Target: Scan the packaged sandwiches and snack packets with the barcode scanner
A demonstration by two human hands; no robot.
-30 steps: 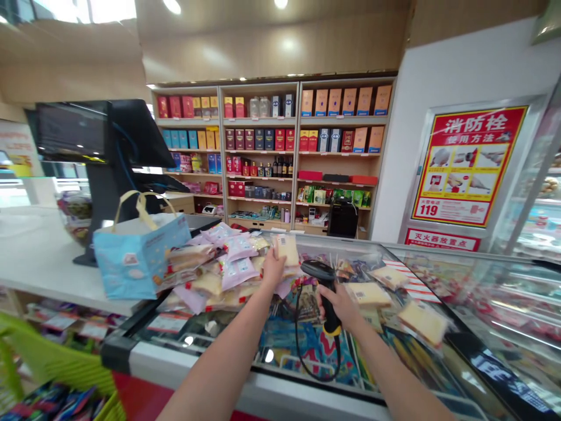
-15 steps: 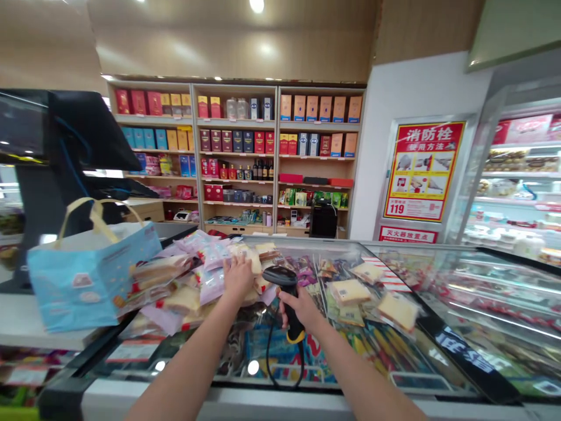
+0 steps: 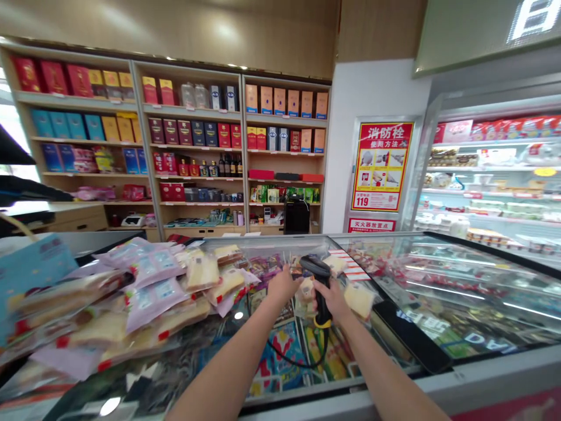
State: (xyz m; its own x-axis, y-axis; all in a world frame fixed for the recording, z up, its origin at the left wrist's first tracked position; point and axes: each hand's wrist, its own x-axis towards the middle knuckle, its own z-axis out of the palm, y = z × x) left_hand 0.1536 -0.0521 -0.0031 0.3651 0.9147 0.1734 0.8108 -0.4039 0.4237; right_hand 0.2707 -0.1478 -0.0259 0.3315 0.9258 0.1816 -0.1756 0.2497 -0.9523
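Observation:
My right hand is wrapped around the grip of a black-and-yellow barcode scanner, whose cable loops down over the freezer glass. Just left of it, my left hand reaches forward, thumb and fingers apart, beside a packaged bread slice; whether it touches the wrapper I cannot tell. Another wrapped bread slice lies right of the scanner, and a further packaged bread sits partly behind it. On the left is a heap of bagged bread with pale purple packets.
These lie on a glass-topped freezer with packaged goods beneath. A blue bag stands at the left edge. A black sign strip crosses the glass at right. Shelves of boxes and a lit cooler stand behind.
My left hand has left the bread heap and moved right, close to the scanner. The view has turned right, and my right hand still grips the scanner.

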